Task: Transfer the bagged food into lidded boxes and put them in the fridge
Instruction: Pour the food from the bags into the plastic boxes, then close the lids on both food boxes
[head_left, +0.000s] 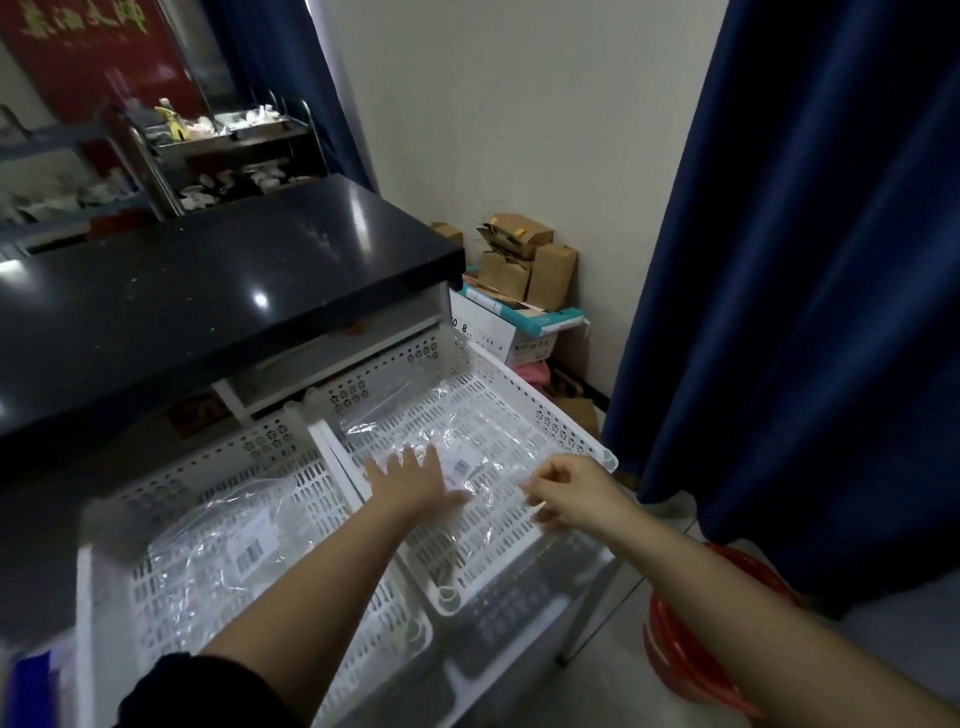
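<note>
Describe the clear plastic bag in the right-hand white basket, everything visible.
The clear plastic bag is thin, crinkled and glossy, lying flat on the perforated floor of the right white basket. A white barcode label sits on it. The left hand presses flat on it; the right hand pinches its near edge.

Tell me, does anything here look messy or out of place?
Mostly tidy. A heap of torn, crumpled cardboard boxes sits jumbled in the corner by the wall. The clear plastic bag under the left hand and right hand lies wrinkled in the white basket.
</note>
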